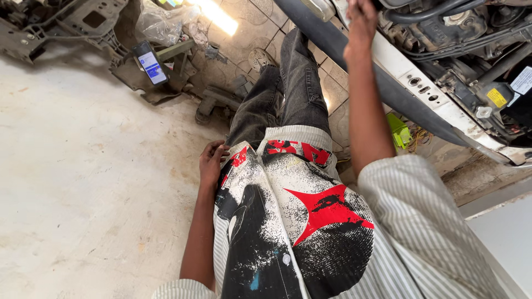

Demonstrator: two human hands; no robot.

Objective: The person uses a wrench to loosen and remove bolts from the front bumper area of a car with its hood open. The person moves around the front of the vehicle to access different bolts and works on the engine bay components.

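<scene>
Fingers of right hand [360, 25] curl down over the top front edge of the car's white front panel [413, 83], at the upper middle of the head view; fingertips are hidden behind the edge, so how tight the hold is, cannot tell. Panel sits under the palm and runs on toward the lower right. Its long axis goes diagonally from upper left to lower right, with the black rubber strip [332, 41] parallel just below it. Engine bay hoses [443, 16] lie beyond the panel, upper right. Left hand [210, 163] hangs at the hip, fingers loosely bent, resting against the printed shirt hem [244, 158], holding nothing. Dark jeans [288, 94] below. Phone [150, 62] with lit screen lies on scrap parts, well apart at upper left. Concrete floor [83, 166] at left.
</scene>
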